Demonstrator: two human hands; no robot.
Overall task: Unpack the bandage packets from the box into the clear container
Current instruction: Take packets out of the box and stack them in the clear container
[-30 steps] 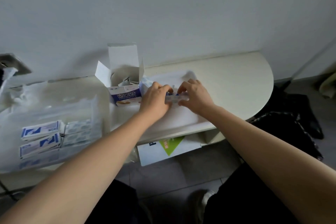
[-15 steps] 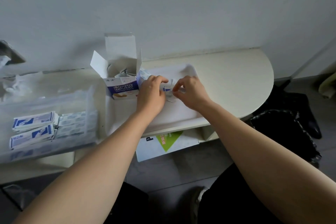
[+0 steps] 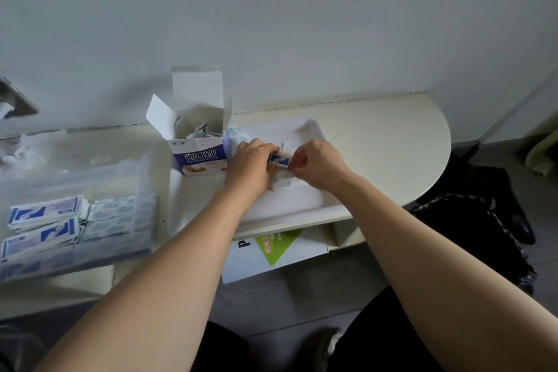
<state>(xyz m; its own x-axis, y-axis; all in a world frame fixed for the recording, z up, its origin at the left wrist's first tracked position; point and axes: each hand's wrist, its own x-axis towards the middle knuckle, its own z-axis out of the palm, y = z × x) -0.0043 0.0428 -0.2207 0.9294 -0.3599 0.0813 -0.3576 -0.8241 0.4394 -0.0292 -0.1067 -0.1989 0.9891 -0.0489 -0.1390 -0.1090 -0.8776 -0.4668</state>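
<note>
Bandage packets (image 3: 280, 159) are pinched between your left hand (image 3: 250, 167) and right hand (image 3: 317, 164), over the white tray (image 3: 312, 127) beside the open box (image 3: 200, 157). You appear to be squaring a stack; next, carry it left into the clear container (image 3: 140, 181).

One head-worn wide-angle camera.
Looks forward and down from close above the cream round-ended tabletop (image 3: 392, 142), facing the pale grey wall (image 3: 302, 24).

Matt cardboard box (image 3: 200, 157), clear glossy plastic container (image 3: 90, 190), smooth white tray (image 3: 311, 130)
</note>
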